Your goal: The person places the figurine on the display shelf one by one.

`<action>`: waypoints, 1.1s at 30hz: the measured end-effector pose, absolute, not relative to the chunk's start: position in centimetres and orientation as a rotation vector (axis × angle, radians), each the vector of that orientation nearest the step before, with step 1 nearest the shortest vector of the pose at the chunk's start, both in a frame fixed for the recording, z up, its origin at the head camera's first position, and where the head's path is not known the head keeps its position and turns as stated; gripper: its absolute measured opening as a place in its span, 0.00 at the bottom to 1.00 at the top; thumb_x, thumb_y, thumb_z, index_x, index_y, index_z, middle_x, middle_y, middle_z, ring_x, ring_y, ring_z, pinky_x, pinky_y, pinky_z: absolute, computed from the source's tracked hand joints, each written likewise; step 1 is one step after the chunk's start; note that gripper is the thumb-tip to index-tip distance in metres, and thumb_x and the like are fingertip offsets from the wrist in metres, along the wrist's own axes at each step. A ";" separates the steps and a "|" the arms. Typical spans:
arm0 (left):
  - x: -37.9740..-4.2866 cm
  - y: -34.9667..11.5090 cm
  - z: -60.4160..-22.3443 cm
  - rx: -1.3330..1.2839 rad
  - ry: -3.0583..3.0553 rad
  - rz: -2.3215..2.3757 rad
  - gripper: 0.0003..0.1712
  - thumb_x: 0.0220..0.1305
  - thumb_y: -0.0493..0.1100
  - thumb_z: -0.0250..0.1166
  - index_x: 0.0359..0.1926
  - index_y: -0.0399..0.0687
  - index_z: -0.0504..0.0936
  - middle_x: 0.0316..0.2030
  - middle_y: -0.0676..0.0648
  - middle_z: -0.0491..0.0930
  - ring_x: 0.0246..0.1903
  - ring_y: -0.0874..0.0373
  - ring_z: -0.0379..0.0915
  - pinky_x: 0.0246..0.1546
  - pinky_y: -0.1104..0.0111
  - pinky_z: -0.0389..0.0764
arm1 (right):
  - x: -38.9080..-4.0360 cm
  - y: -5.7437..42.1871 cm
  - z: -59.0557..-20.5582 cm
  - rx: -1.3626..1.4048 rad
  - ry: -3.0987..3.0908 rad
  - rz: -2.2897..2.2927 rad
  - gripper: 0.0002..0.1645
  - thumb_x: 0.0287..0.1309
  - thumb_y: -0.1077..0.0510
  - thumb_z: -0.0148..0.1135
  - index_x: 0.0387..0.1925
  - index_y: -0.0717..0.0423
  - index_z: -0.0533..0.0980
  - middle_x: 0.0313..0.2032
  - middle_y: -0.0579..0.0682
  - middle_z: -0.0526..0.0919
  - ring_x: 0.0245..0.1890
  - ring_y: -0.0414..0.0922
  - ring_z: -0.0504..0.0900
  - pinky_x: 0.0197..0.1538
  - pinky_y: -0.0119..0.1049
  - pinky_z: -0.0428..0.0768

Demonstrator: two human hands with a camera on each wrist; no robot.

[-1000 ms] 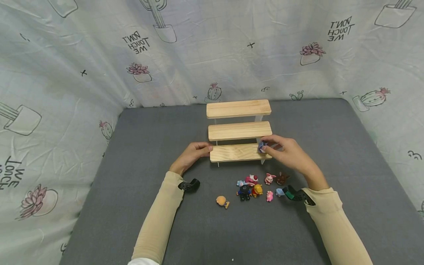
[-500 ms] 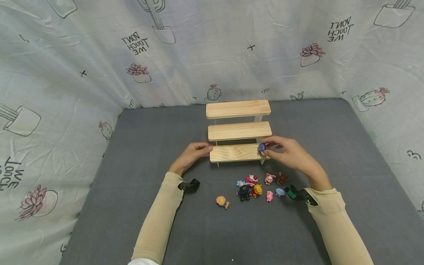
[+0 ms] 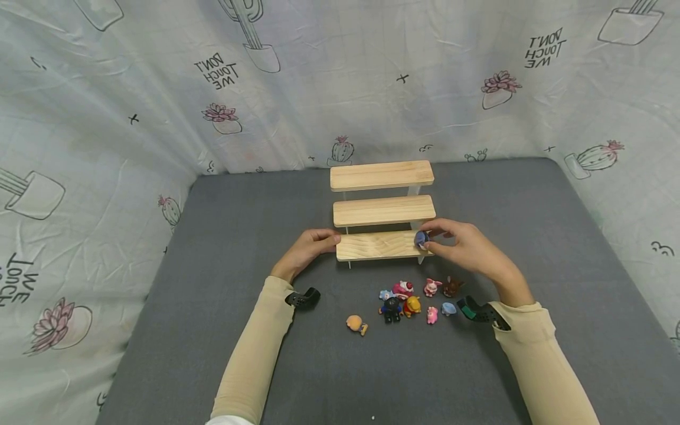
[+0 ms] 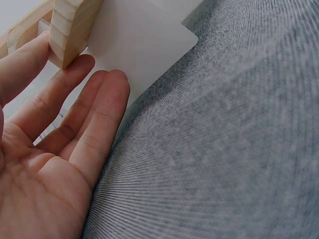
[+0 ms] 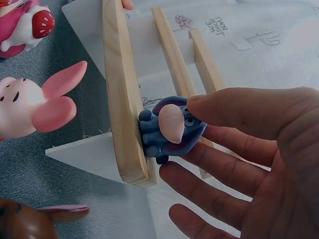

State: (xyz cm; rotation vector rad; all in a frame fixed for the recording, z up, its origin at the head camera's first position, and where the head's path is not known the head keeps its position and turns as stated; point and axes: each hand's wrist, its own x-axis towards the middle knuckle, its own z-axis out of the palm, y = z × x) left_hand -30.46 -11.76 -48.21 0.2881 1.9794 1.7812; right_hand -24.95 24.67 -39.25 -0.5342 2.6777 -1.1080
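A three-step wooden display stand (image 3: 382,245) with pale side supports stands on the grey table. My left hand (image 3: 311,248) pinches the left end of its lowest board, thumb above and index finger below, as the left wrist view shows; its other fingers reach along the white side panel (image 4: 144,42). At the right end of that board, a blue donkey figurine (image 5: 169,127) with a pale snout stands with its feet against the wood. My right hand (image 3: 467,248) holds its head between thumb and index finger, the remaining fingers spread behind it.
In front of the stand lie several small figurines, among them a pink rabbit-eared one (image 3: 432,287), a brown one (image 3: 451,287), a dark one (image 3: 392,309) and a yellow-and-red bear (image 3: 412,305). An orange-headed figurine (image 3: 355,322) lies apart, further left. A patterned curtain (image 3: 372,88) hangs behind.
The donkey figurine has turned in my right fingers, at the right end of the lowest board. My right wrist has shifted slightly to the right. My left hand keeps its place.
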 end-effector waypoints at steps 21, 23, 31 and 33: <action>-30.3 -11.8 -48.3 0.287 2.009 1.768 0.20 0.73 0.46 0.63 0.55 0.33 0.82 0.48 0.47 0.84 0.48 0.61 0.82 0.59 0.62 0.82 | -24.5 24.6 -38.9 -0.544 2.701 -1.144 0.24 0.69 0.53 0.64 0.63 0.53 0.75 0.64 0.57 0.78 0.64 0.63 0.72 0.60 0.66 0.74; -30.3 -11.8 -48.3 0.286 2.006 1.770 0.20 0.73 0.45 0.63 0.55 0.33 0.82 0.48 0.48 0.84 0.48 0.61 0.82 0.59 0.62 0.82 | -24.4 24.6 -38.8 -0.568 2.713 -1.163 0.23 0.69 0.54 0.64 0.63 0.53 0.76 0.63 0.56 0.78 0.64 0.62 0.72 0.62 0.66 0.73; -30.4 -11.9 -48.3 0.301 2.000 1.772 0.20 0.72 0.46 0.64 0.54 0.33 0.82 0.47 0.48 0.84 0.48 0.61 0.82 0.59 0.62 0.82 | -23.4 24.0 -37.7 -0.721 2.770 -1.227 0.25 0.65 0.59 0.68 0.62 0.54 0.76 0.61 0.55 0.79 0.65 0.57 0.73 0.64 0.66 0.71; -30.4 -11.9 -48.3 0.304 1.999 1.772 0.20 0.72 0.46 0.64 0.54 0.33 0.82 0.48 0.48 0.84 0.48 0.61 0.82 0.59 0.62 0.82 | -23.0 23.8 -37.4 -0.763 2.784 -1.227 0.25 0.64 0.60 0.69 0.62 0.54 0.77 0.60 0.53 0.79 0.63 0.56 0.74 0.63 0.63 0.73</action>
